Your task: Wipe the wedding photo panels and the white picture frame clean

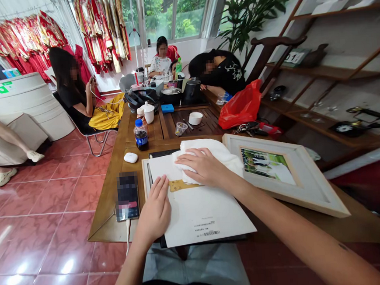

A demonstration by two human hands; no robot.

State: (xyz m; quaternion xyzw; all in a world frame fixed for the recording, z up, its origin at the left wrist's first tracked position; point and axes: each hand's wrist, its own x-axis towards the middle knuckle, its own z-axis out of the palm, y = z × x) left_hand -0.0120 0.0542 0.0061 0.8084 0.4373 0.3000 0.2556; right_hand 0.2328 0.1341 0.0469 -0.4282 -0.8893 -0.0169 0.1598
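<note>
My left hand lies with fingers stretched out on the left edge of a white printed sheet, which has a barcode and small text near its lower edge. My right hand is pressed over a bunched white cloth, gripping it against the upper part of the sheet. Between the hands a tan-brown strip shows across the sheet, partly covered by the cloth and my right hand. Dark and pale edges of a board show beneath the sheet. To the right lies a pale wooden picture frame with a photo in it.
A phone on a cable, a white earbud case and a cola bottle stand left. Beyond are a plastic cup, a white bowl and a red bag. Several people sit around the room.
</note>
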